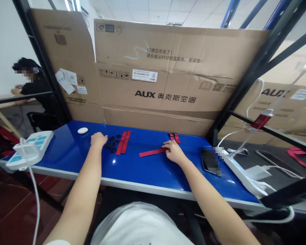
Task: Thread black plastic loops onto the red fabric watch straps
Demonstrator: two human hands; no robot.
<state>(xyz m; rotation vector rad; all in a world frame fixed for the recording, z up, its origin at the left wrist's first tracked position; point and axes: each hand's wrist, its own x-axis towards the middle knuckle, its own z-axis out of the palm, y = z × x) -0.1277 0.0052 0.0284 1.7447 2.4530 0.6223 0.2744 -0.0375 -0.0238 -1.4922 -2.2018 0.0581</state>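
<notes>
My left hand [98, 139] rests curled on the blue table [132, 170], its fingers at a small pile of black buckles [111, 143]. Whether it grips one I cannot make out. My right hand [173, 151] lies on the table with its fingers pressed on the end of a single red strap [151, 152] that lies flat between my hands. A few red straps [124, 142] lie side by side just right of the buckles. Another short bunch of red straps [174, 137] sits beyond my right hand.
A small white round object [82, 130] lies at the back left. White power strips sit at the left corner [30, 149] and right edge [244, 175], with a phone [210, 161] beside the right one. Cardboard boxes [168, 75] wall the back. Another person [38, 88] sits far left.
</notes>
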